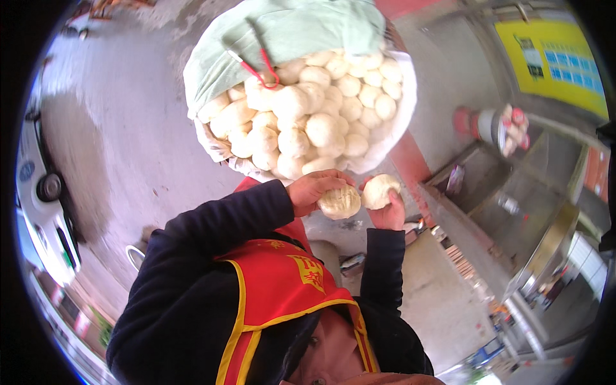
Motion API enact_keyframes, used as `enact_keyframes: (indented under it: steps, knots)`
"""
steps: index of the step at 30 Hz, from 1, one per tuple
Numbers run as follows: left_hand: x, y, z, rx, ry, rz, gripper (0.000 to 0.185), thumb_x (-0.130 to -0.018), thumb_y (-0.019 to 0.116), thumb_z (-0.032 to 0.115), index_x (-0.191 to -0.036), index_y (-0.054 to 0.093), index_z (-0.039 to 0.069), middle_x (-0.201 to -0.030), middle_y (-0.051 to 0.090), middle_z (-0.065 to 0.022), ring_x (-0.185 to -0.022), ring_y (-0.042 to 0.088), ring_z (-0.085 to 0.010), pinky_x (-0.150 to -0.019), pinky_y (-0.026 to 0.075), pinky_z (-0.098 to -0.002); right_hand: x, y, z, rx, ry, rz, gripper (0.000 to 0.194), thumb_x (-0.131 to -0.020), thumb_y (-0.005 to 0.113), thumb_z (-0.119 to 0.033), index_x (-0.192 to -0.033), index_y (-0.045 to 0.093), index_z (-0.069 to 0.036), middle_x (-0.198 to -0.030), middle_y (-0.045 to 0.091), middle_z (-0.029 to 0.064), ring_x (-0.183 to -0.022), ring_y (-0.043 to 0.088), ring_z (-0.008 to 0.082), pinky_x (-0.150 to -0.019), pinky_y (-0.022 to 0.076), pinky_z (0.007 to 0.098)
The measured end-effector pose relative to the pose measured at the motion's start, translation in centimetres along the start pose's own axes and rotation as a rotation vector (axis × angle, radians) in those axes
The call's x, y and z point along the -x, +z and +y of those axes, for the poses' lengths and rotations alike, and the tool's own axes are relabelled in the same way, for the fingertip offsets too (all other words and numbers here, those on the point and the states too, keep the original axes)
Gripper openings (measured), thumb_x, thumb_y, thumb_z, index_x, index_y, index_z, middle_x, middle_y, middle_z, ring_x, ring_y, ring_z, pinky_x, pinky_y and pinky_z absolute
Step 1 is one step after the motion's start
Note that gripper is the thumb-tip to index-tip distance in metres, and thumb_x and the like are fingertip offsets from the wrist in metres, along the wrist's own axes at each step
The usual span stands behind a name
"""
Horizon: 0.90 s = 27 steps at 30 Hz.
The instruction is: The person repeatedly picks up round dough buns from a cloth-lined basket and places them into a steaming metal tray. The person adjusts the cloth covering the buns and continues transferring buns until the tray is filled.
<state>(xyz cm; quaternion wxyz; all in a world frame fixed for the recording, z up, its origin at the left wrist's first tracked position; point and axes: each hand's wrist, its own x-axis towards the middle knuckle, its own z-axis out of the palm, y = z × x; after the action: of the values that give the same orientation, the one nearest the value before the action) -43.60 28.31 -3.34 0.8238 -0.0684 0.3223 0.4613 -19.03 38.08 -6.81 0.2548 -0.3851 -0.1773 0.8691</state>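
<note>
My left hand (315, 190) holds a pale steamed bun (340, 202) with a creased surface, its fingers over the upper left side. In my right hand (391, 211) is another pale bun (380, 191), gripped from below with the thumb on its face. The two buns are side by side, nearly touching. Just beyond my hands stands a large round basket lined with white cloth (406, 91), heaped with similar steamed buns (321, 130). A green cloth (308, 29) covers its far side. Tongs with red handles (267, 72) lie across the cloth and the buns.
A white car (41, 192) stands on the pavement at the far left. To the right are a low concrete ledge (476, 240), a container with pinkish items (512, 127) on top, and a yellow board (553, 62). A red apron (284, 279) covers my front.
</note>
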Motion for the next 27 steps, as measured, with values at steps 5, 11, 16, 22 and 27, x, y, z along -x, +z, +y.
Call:
enact_keyframes:
  steps: [5, 11, 16, 22, 27]
  knots:
    - [-0.2, 4.7, -7.5, -0.091, -0.187, -0.106, 0.035, -0.106, 0.052, 0.025, -0.132, 0.059, 0.004, -0.126, 0.067, -0.0156, -0.114, 0.067, -0.0314, -0.091, 0.059, -0.045, 13.4, -2.9, 2.0, -0.028, -0.222, 0.177, 0.057, -0.09, 0.072, -0.017, -0.14, 0.05, 0.002, -0.122, 0.068, 0.0173, -0.108, 0.069, 0.0316, -0.096, 0.0562, 0.0433]
    - [-1.0, 6.4, -19.0, -0.181, -0.665, -0.152, 0.038, -0.105, 0.053, 0.03, -0.135, 0.059, 0.008, -0.131, 0.066, -0.0145, -0.115, 0.067, -0.0378, -0.083, 0.062, -0.0443, 31.1, -10.1, 7.0, -0.328, -0.519, 0.212, 0.038, -0.095, 0.071, -0.012, -0.129, 0.057, -0.005, -0.119, 0.069, 0.0106, -0.11, 0.069, 0.0241, -0.097, 0.0555, 0.041]
    - [0.2, 10.8, -27.8, -0.493, -0.773, -0.233, 0.033, -0.104, 0.054, 0.022, -0.133, 0.058, 0.008, -0.124, 0.067, -0.0151, -0.113, 0.068, -0.0358, -0.082, 0.061, -0.0448, 48.2, -17.3, 19.5, -0.773, -0.889, 0.714, 0.056, -0.105, 0.05, -0.051, -0.135, 0.057, -0.004, -0.13, 0.066, 0.0173, -0.116, 0.067, 0.0343, -0.104, 0.0501, 0.0542]
    - [1.0, 12.4, -34.2, -0.597, -0.882, -0.204, 0.034, -0.103, 0.053, 0.021, -0.135, 0.056, 0.008, -0.119, 0.068, -0.017, -0.109, 0.068, -0.0365, -0.081, 0.06, -0.0476, 66.3, -24.5, 28.4, -0.569, -1.129, 1.55, 0.05, -0.105, 0.055, -0.04, -0.134, 0.058, 0.0, -0.125, 0.066, 0.0115, -0.112, 0.065, 0.0229, -0.097, 0.0523, 0.0368]
    - [0.9, 12.3, -38.7, -0.714, -0.934, -0.174, 0.034, -0.103, 0.054, 0.021, -0.135, 0.056, 0.008, -0.122, 0.066, -0.0154, -0.109, 0.068, -0.0339, -0.083, 0.06, -0.0477, 71.3, -31.3, 31.2, 0.1, -0.696, 2.018, 0.047, -0.102, 0.062, -0.038, -0.124, 0.065, 0.003, -0.117, 0.07, 0.0127, -0.108, 0.064, 0.0232, -0.095, 0.0496, 0.0356]
